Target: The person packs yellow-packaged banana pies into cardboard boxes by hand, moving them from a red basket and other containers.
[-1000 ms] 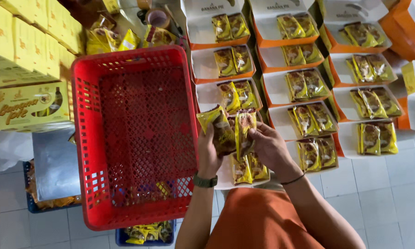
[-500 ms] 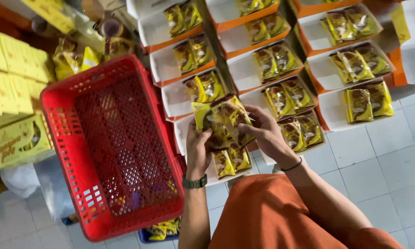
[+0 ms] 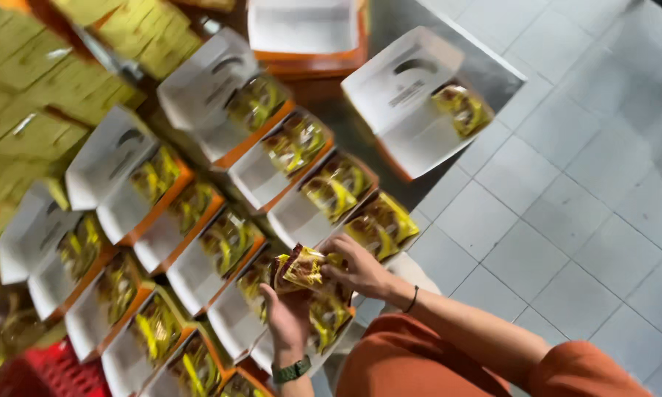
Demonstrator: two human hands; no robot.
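Note:
Both hands hold a stack of yellow-and-brown snack packets (image 3: 301, 268) above rows of open boxes. My left hand (image 3: 287, 317), with a green watch on its wrist, grips the stack from below. My right hand (image 3: 358, 266), a dark band on its wrist, pinches the top packet from the right. Directly under the hands sits an open box (image 3: 323, 320) with packets inside. Orange-clad knees show at the bottom right.
Several open white-and-orange boxes (image 3: 198, 206) holding packets lie in rows across the floor. One lone open box (image 3: 419, 110) sits farther off with a single packet. Yellow cartons (image 3: 44, 81) are stacked top left. A red basket corner (image 3: 29, 371) shows bottom left. Grey floor tiles (image 3: 566, 220) spread right.
The view has swung right and tilted; the red basket has slid almost out of frame. Both hands still hold the packets, now nearer the row's right end.

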